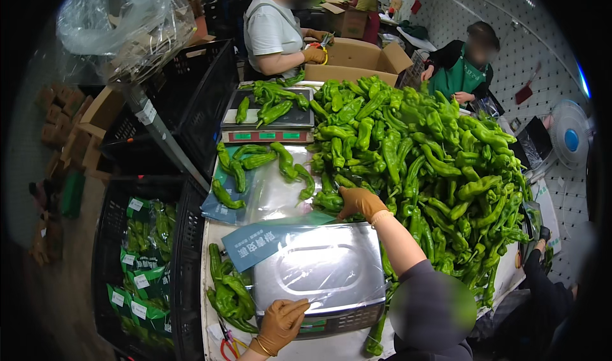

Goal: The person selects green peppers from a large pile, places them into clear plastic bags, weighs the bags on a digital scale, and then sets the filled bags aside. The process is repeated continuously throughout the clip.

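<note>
My left hand, in a tan glove, is at the front left corner of a silver weighing scale. Its fingers lie together at the edge of a clear plastic bag spread over the scale; whether they pinch it is unclear. The bag has a blue printed end. My right hand, gloved too, reaches beyond the scale to the near left side of a large heap of green peppers. Its fingers touch peppers, but their grip is hidden. Beside the scale lies a small pile of peppers.
Scissors lie at the table's front left. A second scale bears peppers; loose ones lie on flat bags. A black crate holds packed bags. Across the table, one person holds scissors near a carton; another wears a green apron.
</note>
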{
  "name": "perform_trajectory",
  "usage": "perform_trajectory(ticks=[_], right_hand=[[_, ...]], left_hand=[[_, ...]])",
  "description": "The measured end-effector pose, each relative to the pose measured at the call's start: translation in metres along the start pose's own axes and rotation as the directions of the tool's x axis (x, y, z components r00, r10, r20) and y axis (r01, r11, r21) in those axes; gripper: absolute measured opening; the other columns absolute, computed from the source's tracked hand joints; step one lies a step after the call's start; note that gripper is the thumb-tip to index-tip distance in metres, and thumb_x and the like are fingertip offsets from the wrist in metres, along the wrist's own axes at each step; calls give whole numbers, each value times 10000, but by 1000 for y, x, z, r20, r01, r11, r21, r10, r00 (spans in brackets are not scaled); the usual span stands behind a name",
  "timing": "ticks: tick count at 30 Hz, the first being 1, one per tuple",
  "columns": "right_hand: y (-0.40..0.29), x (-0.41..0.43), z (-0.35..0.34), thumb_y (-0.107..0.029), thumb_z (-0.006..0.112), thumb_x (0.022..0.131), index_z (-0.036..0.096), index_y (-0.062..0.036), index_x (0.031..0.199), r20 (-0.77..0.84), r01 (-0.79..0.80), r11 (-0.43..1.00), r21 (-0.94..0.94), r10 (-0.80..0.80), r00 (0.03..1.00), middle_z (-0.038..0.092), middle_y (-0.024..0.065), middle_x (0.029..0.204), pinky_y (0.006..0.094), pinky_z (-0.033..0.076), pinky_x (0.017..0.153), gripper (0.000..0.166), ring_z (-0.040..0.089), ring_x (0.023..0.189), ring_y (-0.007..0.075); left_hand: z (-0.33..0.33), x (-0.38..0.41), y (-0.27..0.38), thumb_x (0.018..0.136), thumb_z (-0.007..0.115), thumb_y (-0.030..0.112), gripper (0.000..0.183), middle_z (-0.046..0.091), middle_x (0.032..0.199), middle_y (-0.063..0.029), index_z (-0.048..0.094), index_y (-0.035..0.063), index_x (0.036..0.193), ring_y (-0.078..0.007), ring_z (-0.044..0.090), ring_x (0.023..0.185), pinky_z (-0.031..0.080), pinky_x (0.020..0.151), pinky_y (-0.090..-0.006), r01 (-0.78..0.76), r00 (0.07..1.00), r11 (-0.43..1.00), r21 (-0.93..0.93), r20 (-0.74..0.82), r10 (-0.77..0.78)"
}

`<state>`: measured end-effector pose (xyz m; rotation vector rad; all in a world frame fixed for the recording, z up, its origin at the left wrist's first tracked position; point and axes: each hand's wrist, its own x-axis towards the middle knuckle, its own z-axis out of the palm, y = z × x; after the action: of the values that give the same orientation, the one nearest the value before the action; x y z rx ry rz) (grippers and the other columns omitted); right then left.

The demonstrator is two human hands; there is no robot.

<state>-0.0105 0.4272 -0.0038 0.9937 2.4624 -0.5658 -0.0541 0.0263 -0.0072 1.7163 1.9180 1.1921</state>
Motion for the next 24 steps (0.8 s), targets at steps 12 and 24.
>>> perform_trajectory(ticks=[12,24], right_hand=[[18,12,11,-370,846,623,252,66,1468,57,101,968,230,-117,992,472,267,1396,355,380,1063,1121,478,1290,328],[-19,16,-4,-330,844,646,325,62,1438,118,181,953,243,-215,970,548,229,1326,348,405,1028,1025,528,1224,291]], left_hand=[[10,-11,-10,776,678,52,309,645,1170,-18,682,58,1086,-214,568,925,504,771,-327,-80,994,995,52,-76,83],[12,-13,-16,771,630,102,314,642,1196,-27,689,51,1075,-209,588,939,513,785,-339,-48,999,998,28,-23,49]])
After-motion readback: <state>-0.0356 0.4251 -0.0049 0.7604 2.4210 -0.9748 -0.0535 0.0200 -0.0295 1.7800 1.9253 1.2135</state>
